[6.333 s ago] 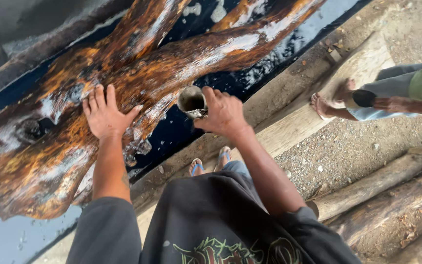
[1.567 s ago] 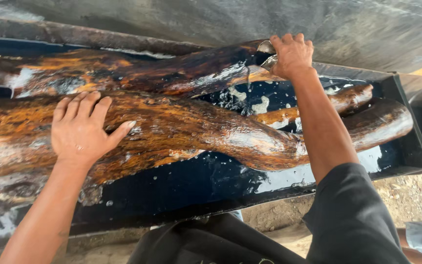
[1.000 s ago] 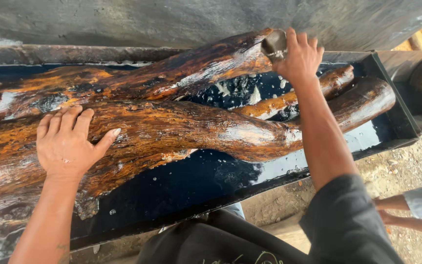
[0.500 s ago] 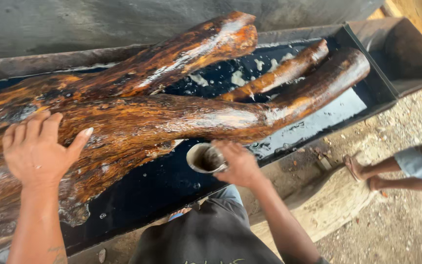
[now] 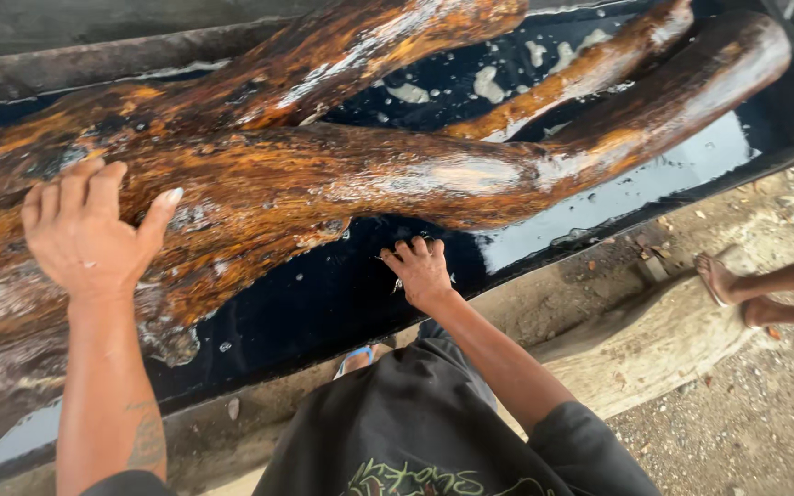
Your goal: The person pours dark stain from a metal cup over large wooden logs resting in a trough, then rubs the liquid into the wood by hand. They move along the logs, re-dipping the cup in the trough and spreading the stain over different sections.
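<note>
We have a single view, from a camera worn on the head, and it looks steeply down and forward over our own chest. It sits close: our left hand (image 5: 85, 234) and right hand (image 5: 422, 268) fill the near field, with the wet branching log (image 5: 397, 174) and its dark trough (image 5: 342, 303) stretching across the top. The gravel ground (image 5: 765, 413) shows at the right edge.

At three o'clock, another person's legs (image 5: 765, 294) are cut off by the edge. The right hand (image 5: 422, 271) hides whatever it grips; the wet log (image 5: 342, 184) runs off at nine o'clock.
</note>
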